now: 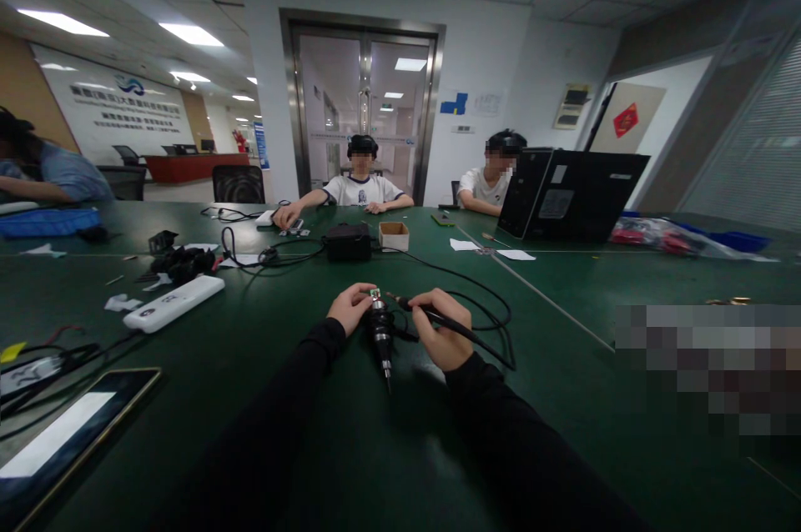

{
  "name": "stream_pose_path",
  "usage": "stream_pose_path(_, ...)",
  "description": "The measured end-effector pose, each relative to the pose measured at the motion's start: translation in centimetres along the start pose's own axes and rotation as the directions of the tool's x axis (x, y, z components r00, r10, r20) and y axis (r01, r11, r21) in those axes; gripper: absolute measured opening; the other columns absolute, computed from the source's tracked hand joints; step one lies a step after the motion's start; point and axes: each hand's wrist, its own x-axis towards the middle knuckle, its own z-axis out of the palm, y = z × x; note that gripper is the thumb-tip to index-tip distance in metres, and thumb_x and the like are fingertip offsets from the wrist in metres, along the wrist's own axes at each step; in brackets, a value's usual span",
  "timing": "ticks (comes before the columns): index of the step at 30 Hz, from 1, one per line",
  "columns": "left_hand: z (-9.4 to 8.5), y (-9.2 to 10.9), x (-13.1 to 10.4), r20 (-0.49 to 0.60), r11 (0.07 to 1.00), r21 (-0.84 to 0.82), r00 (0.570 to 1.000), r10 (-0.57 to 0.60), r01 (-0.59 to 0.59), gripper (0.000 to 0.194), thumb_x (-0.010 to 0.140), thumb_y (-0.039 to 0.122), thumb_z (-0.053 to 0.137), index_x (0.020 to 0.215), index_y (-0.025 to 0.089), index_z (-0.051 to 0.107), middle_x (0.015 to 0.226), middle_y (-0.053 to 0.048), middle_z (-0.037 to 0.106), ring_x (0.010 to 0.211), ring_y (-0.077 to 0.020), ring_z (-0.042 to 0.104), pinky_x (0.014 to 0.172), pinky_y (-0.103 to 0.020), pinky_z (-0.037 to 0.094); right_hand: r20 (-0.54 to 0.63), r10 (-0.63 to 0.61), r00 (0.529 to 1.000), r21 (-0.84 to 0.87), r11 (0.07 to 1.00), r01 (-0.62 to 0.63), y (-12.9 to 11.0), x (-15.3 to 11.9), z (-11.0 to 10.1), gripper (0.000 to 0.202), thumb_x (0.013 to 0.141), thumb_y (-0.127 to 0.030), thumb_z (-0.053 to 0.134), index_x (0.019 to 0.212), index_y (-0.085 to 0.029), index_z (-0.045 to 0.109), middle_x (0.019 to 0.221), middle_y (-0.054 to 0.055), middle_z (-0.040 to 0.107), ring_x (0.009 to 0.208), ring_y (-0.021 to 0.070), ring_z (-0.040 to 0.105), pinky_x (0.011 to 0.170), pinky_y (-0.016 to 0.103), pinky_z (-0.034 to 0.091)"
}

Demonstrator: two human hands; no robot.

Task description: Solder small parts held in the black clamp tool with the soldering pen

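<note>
Broadly, a long green table (263, 449) is filling the lower view; across it two people are sitting before glass double doors (363, 111), and a third person's sleeve (62, 173) is showing at the far left edge; an open black laptop (572, 194) is standing with its back to the camera, right of centre; a dark tablet (59, 440) is lying at the near left corner, its screen catching light; a white power strip (173, 303) is lying left of the hands, angled toward them; a black power-supply box (347, 242) is sitting beyond the hands, with a small cardboard box (394, 236) just beside it on its right; a black cable (481, 307) is looping from that box round to the right hand; the right hand (441, 332) is closing its fingers round a soldering iron (431, 317), gripping it like a pen, tip pointing left; the left hand (351, 307) is curling its fingers round the top of a dark cylindrical part (380, 332), steadying it on the table between the two hands; a small green circuit board (375, 294) is sitting at the part's top, touching the left fingertips, the iron's tip resting just beside it
</note>
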Motion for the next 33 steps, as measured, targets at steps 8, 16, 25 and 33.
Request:
stream_pose_path(8, 0.1, -0.2, -0.1, -0.047, 0.977, 0.212, 0.999, -0.009, 0.018, 0.024, 0.079, 0.027, 0.058, 0.099, 0.017, 0.066, 0.079, -0.003, 0.07, 0.073, -0.0162, 0.064, 0.075, -0.029, 0.048, 0.007, 0.008, 1.0, -0.015, 1.0, -0.008, 0.2, 0.1, -0.1, 0.015, 0.08, -0.015, 0.052, 0.071, -0.021, 0.063, 0.07, 0.002, 0.064, 0.064, 0.0159, 0.06, 0.064, 0.028, 0.047)
stream_pose_path(16, 0.0, -0.2, 0.0, -0.061, 0.941, 0.339, 0.998, 0.021, 0.0, 0.027, 0.079, 0.027, 0.053, 0.102, 0.017, 0.065, 0.065, 0.003, 0.054, 0.063, -0.0137, 0.051, 0.065, -0.026, 0.041, 0.02, 0.015, 1.0, -0.028, 1.0, -0.015, 0.6, -0.1, 0.1, 0.014, 0.079, -0.015, 0.053, 0.072, -0.02, 0.064, 0.07, 0.002, 0.064, 0.065, 0.016, 0.06, 0.064, 0.028, 0.047)
stream_pose_path(25, -0.1, 0.0, -0.3, 0.023, 0.958, 0.284, 0.999, 0.035, -0.04, 0.016, 0.076, 0.019, 0.047, 0.083, 0.019, 0.062, 0.055, 0.006, 0.046, 0.055, -0.0111, 0.043, 0.059, -0.023, 0.035, 0.012, 0.022, 1.0, -0.02, 1.0, -0.022, 0.6, -0.1, 0.1, 0.014, 0.078, -0.014, 0.053, 0.071, -0.02, 0.063, 0.07, 0.002, 0.064, 0.065, 0.0163, 0.06, 0.064, 0.029, 0.047)
stream_pose_path(33, -0.1, 0.5, -0.3, 0.011, 0.962, 0.271, 1.0, 0.003, -0.006, 0.015, 0.072, 0.016, 0.051, 0.078, 0.018, 0.065, 0.07, 0.001, 0.066, 0.066, -0.0138, 0.057, 0.068, -0.026, 0.044, 0.015, 0.021, 1.0, -0.025, 0.999, -0.02, 0.5, 0.0, 0.0, 0.014, 0.079, -0.015, 0.053, 0.072, -0.021, 0.064, 0.07, 0.002, 0.065, 0.065, 0.0165, 0.06, 0.064, 0.029, 0.047)
